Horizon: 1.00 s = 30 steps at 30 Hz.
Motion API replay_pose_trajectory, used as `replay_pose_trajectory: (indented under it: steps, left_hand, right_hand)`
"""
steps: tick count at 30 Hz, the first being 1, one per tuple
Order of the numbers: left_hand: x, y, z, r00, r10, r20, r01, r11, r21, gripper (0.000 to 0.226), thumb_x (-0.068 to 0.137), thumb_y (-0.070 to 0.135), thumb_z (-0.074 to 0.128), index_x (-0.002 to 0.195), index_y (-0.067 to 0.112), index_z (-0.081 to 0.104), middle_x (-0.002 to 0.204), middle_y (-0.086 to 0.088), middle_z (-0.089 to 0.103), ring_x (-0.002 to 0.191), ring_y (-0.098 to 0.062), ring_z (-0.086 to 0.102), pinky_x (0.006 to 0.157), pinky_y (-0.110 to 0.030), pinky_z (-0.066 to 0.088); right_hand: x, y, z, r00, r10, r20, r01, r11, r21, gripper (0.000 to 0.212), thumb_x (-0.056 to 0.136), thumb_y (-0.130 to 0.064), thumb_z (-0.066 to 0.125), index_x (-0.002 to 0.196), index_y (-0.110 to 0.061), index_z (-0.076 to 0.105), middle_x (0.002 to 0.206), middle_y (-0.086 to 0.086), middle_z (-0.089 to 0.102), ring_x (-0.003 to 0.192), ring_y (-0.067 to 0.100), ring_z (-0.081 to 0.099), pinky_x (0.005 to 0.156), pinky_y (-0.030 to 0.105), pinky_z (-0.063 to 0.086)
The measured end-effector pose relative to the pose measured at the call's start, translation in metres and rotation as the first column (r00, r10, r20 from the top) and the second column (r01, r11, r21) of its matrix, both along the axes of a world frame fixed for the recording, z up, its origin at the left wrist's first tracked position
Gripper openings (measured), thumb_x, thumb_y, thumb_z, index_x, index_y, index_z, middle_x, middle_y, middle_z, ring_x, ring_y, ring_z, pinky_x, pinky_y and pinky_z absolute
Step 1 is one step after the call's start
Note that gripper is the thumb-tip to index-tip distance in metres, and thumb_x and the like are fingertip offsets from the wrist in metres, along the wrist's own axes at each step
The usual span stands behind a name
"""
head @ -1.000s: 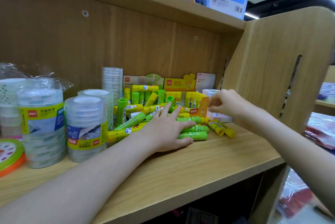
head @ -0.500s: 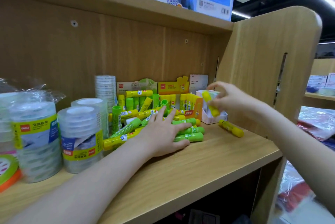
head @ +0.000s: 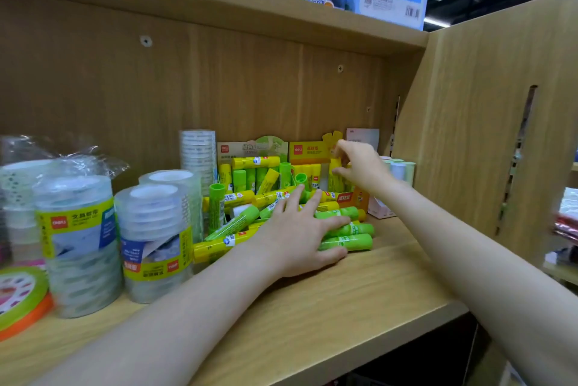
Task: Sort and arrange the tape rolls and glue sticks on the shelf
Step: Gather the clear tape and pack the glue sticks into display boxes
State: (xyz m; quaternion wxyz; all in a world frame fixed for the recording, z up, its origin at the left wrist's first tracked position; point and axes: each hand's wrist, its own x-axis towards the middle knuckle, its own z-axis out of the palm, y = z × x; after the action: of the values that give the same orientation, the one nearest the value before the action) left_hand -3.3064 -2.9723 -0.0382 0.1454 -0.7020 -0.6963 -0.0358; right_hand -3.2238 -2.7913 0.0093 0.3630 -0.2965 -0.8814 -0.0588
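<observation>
The wood-grain shelf [head: 359, 298] carries clear, glossy tape rolls [head: 79, 242] stacked in shrink-wrapped cylinders, well left of both hands. The left hand [head: 300, 232] lies flat, fingers spread, its grip slack on a loose heap of smooth green and yellow glue sticks [head: 347, 231]. Just behind it, the right hand [head: 359, 166] pinches one upright yellow glue stick [head: 334, 177] at the orange cardboard display box [head: 347, 198].

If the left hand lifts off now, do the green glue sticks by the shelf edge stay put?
Probably not all. The green glue sticks are round and lie on their sides, so they could roll toward the shelf edge. The left hand rests flat across them, likely damming them. They look rigid and light.
</observation>
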Motion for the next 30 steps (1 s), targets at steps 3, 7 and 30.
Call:
replay_pose_trajectory:
  steps: [3,7,30]
  left_hand:
    - [0.001,-0.001,0.001,1.0,0.006,-0.009,-0.006,1.0,-0.006,0.057,0.091,0.061,0.032,0.144,0.049,0.015,0.158,-0.007,-0.006,0.143,-0.033,-0.014,0.115,-0.049,0.002]
    - [0.002,-0.003,0.002,1.0,0.002,-0.004,-0.002,1.0,-0.012,0.056,0.091,0.061,0.032,0.143,0.049,0.015,0.158,-0.007,-0.006,0.143,-0.033,-0.014,0.115,-0.049,0.002]
    - [0.001,-0.002,0.002,1.0,0.0,-0.01,0.0,1.0,-0.011,0.057,0.091,0.061,0.032,0.144,0.048,0.015,0.158,-0.008,-0.005,0.143,-0.034,-0.013,0.115,-0.05,0.002]
  right_hand:
    - [0.0,0.006,-0.006,0.999,-0.046,-0.009,0.046,0.998,-0.037,0.02,0.081,-0.015,0.069,0.094,-0.006,0.057,0.1,0.013,0.059,0.098,0.029,0.053,0.077,0.035,0.041]
    - [0.005,0.008,0.0,0.995,-0.097,0.007,0.098,0.992,-0.078,0.016,0.083,-0.018,0.067,0.095,-0.009,0.061,0.102,0.012,0.062,0.106,0.029,0.048,0.082,0.036,0.039]
    - [0.01,0.006,0.005,0.99,-0.005,-0.139,-0.019,0.984,-0.175,0.008,0.085,-0.012,0.066,0.084,-0.004,0.066,0.089,0.012,0.067,0.09,0.024,0.058,0.077,0.032,0.045]
